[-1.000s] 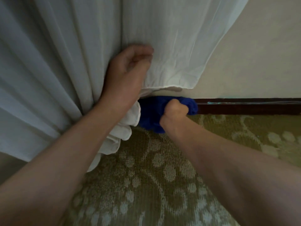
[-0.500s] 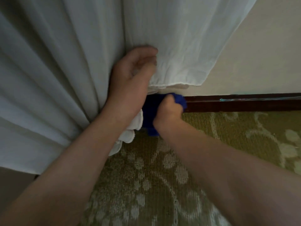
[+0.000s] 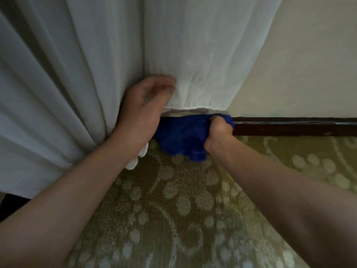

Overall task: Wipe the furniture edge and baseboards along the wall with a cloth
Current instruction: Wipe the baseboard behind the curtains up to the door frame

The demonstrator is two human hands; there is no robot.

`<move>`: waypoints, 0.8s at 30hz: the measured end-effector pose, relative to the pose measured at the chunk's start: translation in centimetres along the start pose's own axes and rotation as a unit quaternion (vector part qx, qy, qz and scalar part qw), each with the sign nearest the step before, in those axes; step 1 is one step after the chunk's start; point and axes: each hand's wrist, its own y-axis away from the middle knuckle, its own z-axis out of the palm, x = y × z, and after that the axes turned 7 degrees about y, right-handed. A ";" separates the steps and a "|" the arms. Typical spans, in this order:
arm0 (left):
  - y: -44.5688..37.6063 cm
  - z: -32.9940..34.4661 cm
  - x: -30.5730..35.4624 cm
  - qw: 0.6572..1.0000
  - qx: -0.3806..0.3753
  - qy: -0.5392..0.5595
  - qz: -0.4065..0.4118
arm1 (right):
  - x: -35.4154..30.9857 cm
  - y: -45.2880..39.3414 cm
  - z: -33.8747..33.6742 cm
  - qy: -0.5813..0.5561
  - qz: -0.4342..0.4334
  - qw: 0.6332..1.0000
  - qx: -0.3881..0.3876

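Note:
A blue cloth (image 3: 180, 138) is bunched against the dark wooden baseboard (image 3: 289, 126) at the foot of the wall, just under the hem of a white curtain (image 3: 193, 64). My right hand (image 3: 217, 132) grips the cloth's right end and presses it onto the baseboard. My left hand (image 3: 144, 111) grips a fold of the curtain and holds it up and to the left, off the baseboard. The stretch of baseboard behind the cloth and curtain is hidden.
The curtain hangs in thick folds over the left half of the view down to the floor. A cream wall (image 3: 309, 64) rises above the baseboard on the right. Patterned olive carpet (image 3: 193, 209) covers the floor in front.
My right hand has slid to the right along the baseboard, stretching the blue cloth out wider. My left hand still holds the curtain back in much the same place.

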 end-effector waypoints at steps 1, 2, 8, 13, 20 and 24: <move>-0.1 0.5 0.1 1.000 -0.003 0.001 0.000 | -0.7 -0.6 -1.5 0.009 -0.005 1.000 0.027; -0.2 1.0 0.1 1.000 -0.006 0.002 -0.001 | -1.2 -1.0 -2.8 0.012 -0.013 0.999 0.047; 0.1 4.5 -0.5 0.998 -0.035 -0.046 0.023 | -0.1 -1.3 -0.1 -0.013 0.009 1.000 -0.025; -0.2 6.5 -1.2 0.996 -0.009 -0.088 0.027 | -0.2 -1.0 -2.1 0.008 0.008 0.997 -0.072; -1.3 5.6 -0.8 0.999 0.009 -0.048 0.020 | -1.8 -4.6 -5.0 0.048 -0.034 0.998 0.034; -0.7 6.3 -1.2 0.998 -0.017 -0.066 0.013 | -1.3 -3.6 -4.0 0.059 -0.030 0.998 -0.008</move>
